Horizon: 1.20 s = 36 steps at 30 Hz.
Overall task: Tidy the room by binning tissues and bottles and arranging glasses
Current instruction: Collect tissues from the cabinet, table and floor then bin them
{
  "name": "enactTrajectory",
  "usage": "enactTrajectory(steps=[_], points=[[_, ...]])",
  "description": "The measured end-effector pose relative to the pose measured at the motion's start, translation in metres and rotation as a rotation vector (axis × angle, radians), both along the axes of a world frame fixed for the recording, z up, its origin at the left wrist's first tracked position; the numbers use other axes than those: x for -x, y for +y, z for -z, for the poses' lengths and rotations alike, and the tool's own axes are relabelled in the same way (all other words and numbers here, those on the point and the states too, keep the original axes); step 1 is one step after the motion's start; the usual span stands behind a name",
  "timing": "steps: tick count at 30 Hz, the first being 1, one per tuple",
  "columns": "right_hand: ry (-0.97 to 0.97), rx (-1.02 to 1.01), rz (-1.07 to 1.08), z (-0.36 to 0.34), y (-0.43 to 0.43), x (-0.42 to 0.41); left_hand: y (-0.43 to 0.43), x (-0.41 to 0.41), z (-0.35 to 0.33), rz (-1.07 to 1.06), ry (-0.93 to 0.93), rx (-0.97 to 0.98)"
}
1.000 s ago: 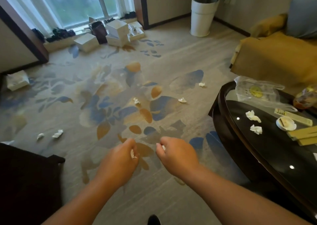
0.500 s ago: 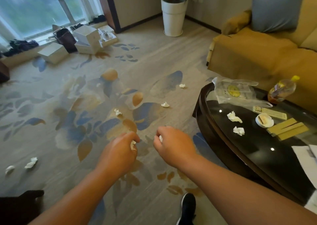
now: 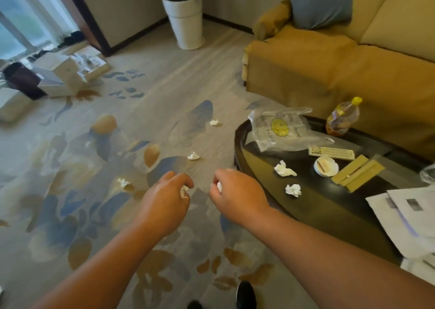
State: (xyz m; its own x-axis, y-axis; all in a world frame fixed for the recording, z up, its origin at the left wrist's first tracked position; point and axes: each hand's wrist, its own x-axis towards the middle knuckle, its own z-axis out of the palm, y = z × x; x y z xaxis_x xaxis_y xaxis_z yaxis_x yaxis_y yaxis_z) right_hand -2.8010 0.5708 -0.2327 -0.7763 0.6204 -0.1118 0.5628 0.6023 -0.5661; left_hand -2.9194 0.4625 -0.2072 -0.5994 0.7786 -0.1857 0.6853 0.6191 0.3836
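Beige carpet (image 3: pixel 70 167), dark glossy table (image 3: pixel 313 198), yellow sofa (image 3: pixel 329 73), both hands (image 3: pixel 164 205) (image 3: pixel 237 195) clutching crumpled tissues (image 3: pixel 184 189) (image 3: pixel 219 186)

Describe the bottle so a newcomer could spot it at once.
Start at the dark oval coffee table in front of the mustard sofa. At its far edge, right of the clear plastic bag, sits a plastic bottle. Only it has a yellow cap and amber liquid inside.

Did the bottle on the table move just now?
No. The bottle still sits at the table's far edge, just right of the plastic bag. Only the camera turned.
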Motion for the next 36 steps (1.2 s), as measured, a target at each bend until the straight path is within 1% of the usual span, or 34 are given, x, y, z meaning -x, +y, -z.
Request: enactTrajectory(steps=[7, 13, 16, 18, 21, 28, 33, 36], points=[[-0.072, 0.026, 0.27, 0.015, 0.062, -0.027, 0.099, 0.006, 0.034, 0.24, -0.054, 0.015], [-0.163, 0.03, 0.572, 0.036, 0.101, -0.06, 0.185, -0.004, 0.06, 0.565, -0.154, 0.067], [-0.177, 0.05, 0.673, 0.055, 0.112, -0.075, 0.212, -0.013, 0.071, 0.706, -0.16, 0.093], [-0.196, 0.077, 0.707, 0.073, 0.119, -0.081, 0.225, -0.017, 0.085, 0.76, -0.156, 0.119], [-0.208, 0.142, 0.766, 0.11, 0.127, -0.091, 0.244, -0.024, 0.111, 0.797, -0.148, 0.173], [-0.241, 0.214, 0.828, 0.204, 0.167, -0.103, 0.281, -0.043, 0.176, 0.77, -0.165, 0.246], [-0.341, 0.276, 0.793, 0.261, 0.191, -0.107, 0.303, -0.053, 0.216, 0.755, -0.184, 0.283], [-0.357, 0.271, 0.772, 0.284, 0.202, -0.11, 0.315, -0.059, 0.233, 0.767, -0.201, 0.292]])
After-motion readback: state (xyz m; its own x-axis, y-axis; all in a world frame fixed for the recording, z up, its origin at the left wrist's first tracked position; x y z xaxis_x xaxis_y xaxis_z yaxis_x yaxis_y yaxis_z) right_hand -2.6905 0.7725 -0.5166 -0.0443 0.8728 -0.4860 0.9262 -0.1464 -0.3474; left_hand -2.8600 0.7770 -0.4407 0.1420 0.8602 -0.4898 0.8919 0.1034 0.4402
